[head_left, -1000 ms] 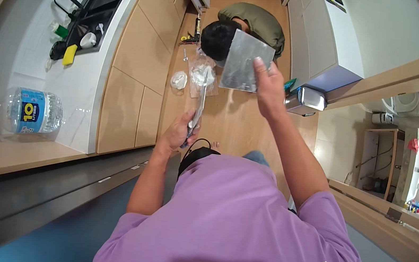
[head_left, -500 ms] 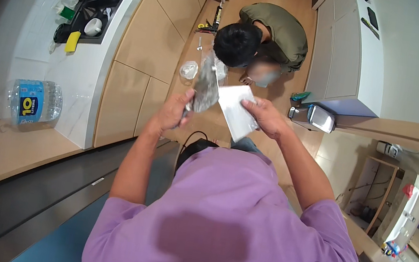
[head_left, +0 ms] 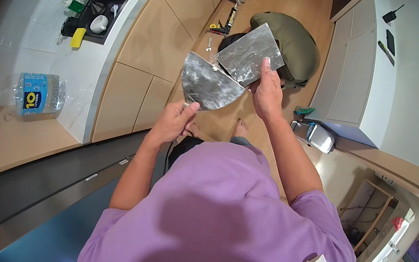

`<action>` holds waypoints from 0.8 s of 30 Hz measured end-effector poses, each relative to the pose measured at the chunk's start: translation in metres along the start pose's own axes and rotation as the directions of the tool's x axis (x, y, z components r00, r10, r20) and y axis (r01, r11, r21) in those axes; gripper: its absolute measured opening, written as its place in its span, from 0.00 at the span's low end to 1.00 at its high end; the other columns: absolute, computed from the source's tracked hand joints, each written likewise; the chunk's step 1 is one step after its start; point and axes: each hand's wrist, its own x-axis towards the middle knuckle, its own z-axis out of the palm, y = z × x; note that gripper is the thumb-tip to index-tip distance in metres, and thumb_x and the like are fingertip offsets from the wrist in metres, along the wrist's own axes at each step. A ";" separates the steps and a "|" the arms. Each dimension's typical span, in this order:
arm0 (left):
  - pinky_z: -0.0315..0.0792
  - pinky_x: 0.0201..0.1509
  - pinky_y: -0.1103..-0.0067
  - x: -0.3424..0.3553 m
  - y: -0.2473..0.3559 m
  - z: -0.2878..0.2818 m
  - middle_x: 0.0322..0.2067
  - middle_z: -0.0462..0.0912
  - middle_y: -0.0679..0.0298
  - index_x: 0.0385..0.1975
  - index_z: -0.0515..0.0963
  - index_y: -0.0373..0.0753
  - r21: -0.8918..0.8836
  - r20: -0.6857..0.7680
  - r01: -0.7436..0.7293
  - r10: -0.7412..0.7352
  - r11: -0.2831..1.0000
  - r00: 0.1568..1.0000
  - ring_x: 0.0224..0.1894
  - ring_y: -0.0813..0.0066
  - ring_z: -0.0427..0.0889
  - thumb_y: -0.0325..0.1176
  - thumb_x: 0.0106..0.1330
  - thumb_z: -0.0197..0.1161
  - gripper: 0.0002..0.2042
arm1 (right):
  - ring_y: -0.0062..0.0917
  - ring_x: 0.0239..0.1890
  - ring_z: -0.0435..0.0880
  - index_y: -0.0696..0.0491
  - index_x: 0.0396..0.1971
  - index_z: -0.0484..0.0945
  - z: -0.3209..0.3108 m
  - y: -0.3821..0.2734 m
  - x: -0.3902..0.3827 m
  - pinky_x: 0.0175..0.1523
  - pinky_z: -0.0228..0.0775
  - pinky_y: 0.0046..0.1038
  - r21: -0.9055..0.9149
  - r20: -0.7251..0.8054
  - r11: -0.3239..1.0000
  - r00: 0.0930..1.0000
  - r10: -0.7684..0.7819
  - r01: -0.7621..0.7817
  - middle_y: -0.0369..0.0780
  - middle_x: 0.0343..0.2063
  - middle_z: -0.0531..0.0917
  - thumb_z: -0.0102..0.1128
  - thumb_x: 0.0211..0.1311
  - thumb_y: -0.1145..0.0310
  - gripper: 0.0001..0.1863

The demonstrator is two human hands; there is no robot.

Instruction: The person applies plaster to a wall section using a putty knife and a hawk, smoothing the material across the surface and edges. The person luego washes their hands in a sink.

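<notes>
In front of my chest, my left hand (head_left: 173, 121) is closed around the handle of a wide putty knife (head_left: 209, 85). Its fan-shaped metal blade is smeared grey and points away from me. My right hand (head_left: 268, 96) grips the near right corner of a flat rectangular grey plate (head_left: 252, 54), thumb on top and fingers beneath. Shiny streaks and whitish marks cover the plate's upper face. The putty blade's straight edge lies along the plate's near left side, at or very close to touching.
A person in an olive top (head_left: 299, 47) crouches on the floor beyond the plate. A caulking gun (head_left: 230, 19) and a wrench (head_left: 209, 44) lie by the left cabinets. A large water bottle (head_left: 40, 96) rests on the left ledge; a white cabinet (head_left: 350, 65) stands right.
The plate has swung up and away from me, from a bright white look to a grey face. The putty blade has turned flat toward view. The crouching person's head is now mostly hidden.
</notes>
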 end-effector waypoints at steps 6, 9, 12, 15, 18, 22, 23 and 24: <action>0.62 0.17 0.84 0.006 0.017 -0.024 0.15 0.69 0.71 0.29 0.70 0.41 -0.023 -0.014 0.048 -0.048 0.999 0.999 0.14 0.85 0.67 0.55 0.77 0.54 0.22 | 0.20 0.42 0.77 0.58 0.47 0.77 0.014 0.009 0.009 0.51 0.68 0.24 -0.488 0.113 0.868 0.993 -0.037 0.088 0.37 0.43 0.82 0.40 0.82 0.50 0.26; 0.65 0.18 0.83 0.005 0.015 -0.036 0.16 0.68 0.72 0.28 0.70 0.41 -0.074 0.008 0.063 -0.062 0.995 0.998 0.14 0.84 0.67 0.57 0.76 0.53 0.24 | 0.22 0.47 0.76 0.61 0.50 0.77 0.059 0.009 -0.006 0.57 0.67 0.26 -0.374 0.187 0.774 0.859 -0.476 0.510 0.38 0.45 0.82 0.39 0.83 0.53 0.25; 0.62 0.16 0.84 0.005 0.013 -0.048 0.15 0.69 0.71 0.29 0.70 0.40 -0.173 0.012 0.058 -0.057 0.983 0.998 0.13 0.84 0.66 0.58 0.75 0.54 0.24 | 0.22 0.48 0.75 0.62 0.50 0.77 0.082 0.010 -0.012 0.58 0.67 0.26 -0.349 0.194 0.796 0.869 -0.456 0.495 0.40 0.46 0.82 0.41 0.83 0.55 0.24; 0.62 0.15 0.83 0.006 0.023 -0.057 0.15 0.69 0.71 0.30 0.70 0.40 -0.301 -0.001 -0.002 0.002 0.954 1.000 0.12 0.83 0.66 0.60 0.75 0.54 0.25 | 0.22 0.47 0.75 0.62 0.48 0.77 0.083 0.030 -0.012 0.55 0.67 0.26 -0.395 0.186 0.807 0.898 -0.398 0.439 0.40 0.43 0.82 0.41 0.83 0.54 0.24; 0.62 0.14 0.83 0.007 0.027 -0.070 0.14 0.68 0.72 0.30 0.70 0.40 -0.363 0.030 0.014 -0.004 0.932 1.000 0.11 0.83 0.66 0.61 0.74 0.53 0.26 | 0.22 0.45 0.74 0.62 0.45 0.78 0.086 0.045 0.000 0.54 0.67 0.27 -0.465 0.113 0.799 0.921 -0.374 0.381 0.40 0.39 0.82 0.40 0.83 0.53 0.26; 0.62 0.13 0.82 -0.005 0.024 -0.068 0.14 0.68 0.73 0.31 0.70 0.40 -0.397 0.133 0.101 -0.052 0.912 0.990 0.11 0.83 0.67 0.61 0.74 0.54 0.26 | 0.26 0.49 0.74 0.62 0.48 0.78 0.122 0.040 0.008 0.60 0.63 0.31 -0.370 0.023 0.810 0.876 -0.483 0.456 0.39 0.43 0.82 0.36 0.82 0.47 0.31; 0.63 0.14 0.82 -0.006 0.025 -0.067 0.14 0.68 0.73 0.31 0.70 0.40 -0.420 0.187 0.138 -0.063 0.897 0.980 0.11 0.83 0.67 0.61 0.74 0.54 0.26 | 0.27 0.51 0.74 0.61 0.50 0.77 0.122 0.041 0.007 0.62 0.61 0.31 -0.406 -0.001 0.815 0.892 -0.453 0.413 0.39 0.46 0.81 0.34 0.81 0.45 0.33; 0.64 0.14 0.82 -0.006 0.026 -0.067 0.15 0.68 0.72 0.31 0.70 0.40 -0.439 0.241 0.175 -0.071 0.881 0.968 0.11 0.83 0.68 0.61 0.74 0.54 0.26 | 0.27 0.53 0.73 0.61 0.52 0.77 0.123 0.042 0.007 0.64 0.59 0.31 -0.440 -0.026 0.819 0.906 -0.423 0.370 0.40 0.48 0.81 0.33 0.81 0.43 0.34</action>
